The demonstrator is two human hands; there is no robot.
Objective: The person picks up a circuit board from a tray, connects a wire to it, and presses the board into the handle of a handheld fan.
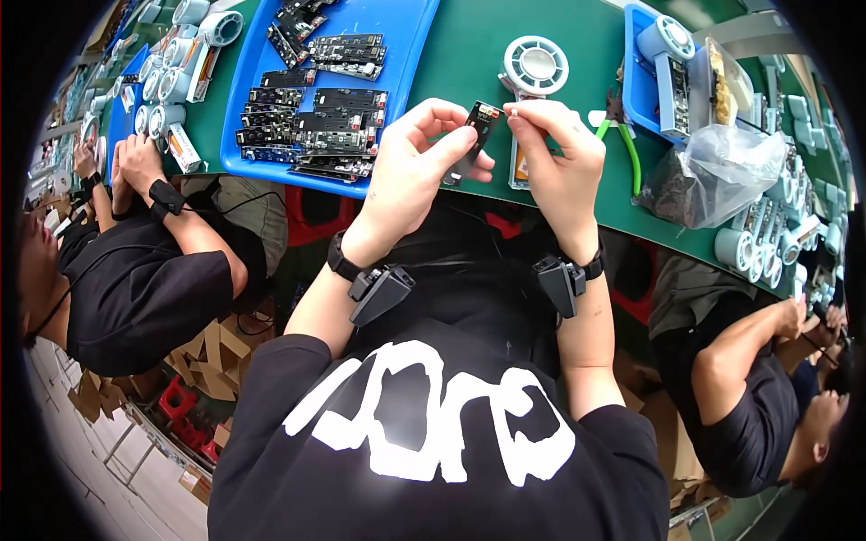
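Note:
My left hand point(406, 171) grips a narrow black circuit board point(476, 142) between thumb and fingers, tilted above the table's near edge. At the board's upper end, my right hand point(564, 158) has thumb and forefinger pinched together close beside it. Whatever sits in that pinch is tiny and pale, too small to name. Just beyond my right fingers lies a light blue and white handheld fan point(537, 66) with a round ribbed head. Its handle runs toward me, partly covered by my right hand, with an orange part showing low down.
A blue tray point(233, 117) at left holds several rows of circuit boards point(338, 117). To the right lie green-handled pliers point(629, 149), a clear plastic bag point(713, 176) of small dark parts and a blue bin point(639, 86). Co-workers sit on both sides among more fan parts.

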